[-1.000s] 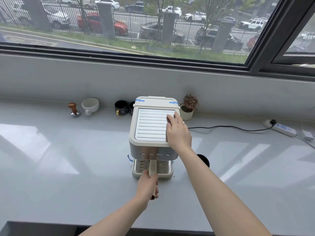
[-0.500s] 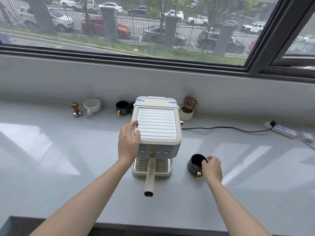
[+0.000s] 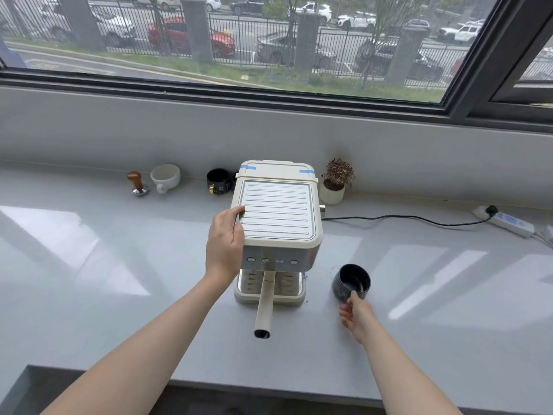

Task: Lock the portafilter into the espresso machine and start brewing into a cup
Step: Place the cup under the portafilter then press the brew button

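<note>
A cream espresso machine (image 3: 276,217) stands in the middle of the grey counter. The portafilter sits under its front, and its cream handle (image 3: 264,304) points straight toward me over the drip tray (image 3: 287,284). My left hand (image 3: 224,244) grips the machine's top left edge, thumb on the ribbed top plate. To the right of the machine a dark cup (image 3: 351,281) is tilted, its mouth facing me. My right hand (image 3: 356,316) holds it by the near rim or handle; the fingers hide the exact hold.
Along the back wall stand a tamper (image 3: 137,182), a white cup (image 3: 165,176), a black mug (image 3: 220,180) and a small potted plant (image 3: 335,181). A black cord (image 3: 404,218) runs right to a power strip (image 3: 508,221). The counter's front edge (image 3: 269,384) lies close below.
One second ago my left hand held the portafilter handle and my right lay on the machine top. Now the left grips the machine's left edge, and the right has tilted the dark cup.
</note>
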A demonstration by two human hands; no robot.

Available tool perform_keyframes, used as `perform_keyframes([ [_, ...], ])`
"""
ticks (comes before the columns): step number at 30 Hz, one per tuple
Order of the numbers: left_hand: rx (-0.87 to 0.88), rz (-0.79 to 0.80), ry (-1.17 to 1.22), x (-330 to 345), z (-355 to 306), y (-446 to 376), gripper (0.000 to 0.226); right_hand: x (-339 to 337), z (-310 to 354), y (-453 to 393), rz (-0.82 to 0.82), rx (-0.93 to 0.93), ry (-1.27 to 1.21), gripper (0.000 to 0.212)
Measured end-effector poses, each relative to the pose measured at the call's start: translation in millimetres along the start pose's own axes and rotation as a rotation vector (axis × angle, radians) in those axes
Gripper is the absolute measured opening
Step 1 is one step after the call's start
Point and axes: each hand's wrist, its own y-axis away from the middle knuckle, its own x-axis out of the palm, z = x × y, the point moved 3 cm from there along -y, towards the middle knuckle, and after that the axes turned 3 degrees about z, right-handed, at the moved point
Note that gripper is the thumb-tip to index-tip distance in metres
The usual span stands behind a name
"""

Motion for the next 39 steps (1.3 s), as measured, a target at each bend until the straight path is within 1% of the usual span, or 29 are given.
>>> perform_keyframes([
  [2,0.007,0.009,-0.010,-0.8,0.3,-0.7,0.043,-1.2,0.2,-1.0,0.004,-0.069,0.026,0.027],
  [4,0.014,0.018,-0.018,-1.7,0.4,-1.4,0.043,-1.9,-2.1,4.1,0.037,-0.128,0.064,0.029],
  [7,0.028,0.026,-0.021,-3.0,-0.3,-0.2,0.042,1.5,-8.1,22.0,0.155,-0.201,0.131,0.027],
  [10,0.030,0.002,-0.024,-2.7,0.7,0.0,0.042,15.6,-11.4,36.4,0.291,-0.245,0.241,0.026],
  [14,0.036,-0.012,-0.024,-1.1,3.8,-0.3,0.042,48.2,-9.4,46.7,0.398,-0.258,0.385,0.029],
  [20,0.026,0.006,-0.038,-1.2,5.2,-0.8,0.044,96.5,-6.3,43.6,0.484,-0.207,0.444,0.030],
  [25,0.010,0.017,-0.048,-1.5,7.2,-0.9,0.045,113.0,-6.0,33.7,0.496,-0.179,0.467,0.030],
  [30,0.016,0.017,-0.062,-1.2,10.9,-3.0,0.051,122.5,-0.1,31.6,0.485,-0.195,0.491,0.031],
  [32,0.017,0.010,-0.065,-1.0,11.7,-3.1,0.052,125.2,3.3,32.3,0.469,-0.196,0.529,0.034],
  [36,0.021,-0.001,-0.073,-0.3,12.0,-3.2,0.051,128.4,9.2,31.9,0.403,-0.200,0.604,0.029],
  [39,0.028,-0.005,-0.073,-0.6,11.4,-3.5,0.051,127.0,8.0,32.8,0.353,-0.236,0.602,0.027],
])
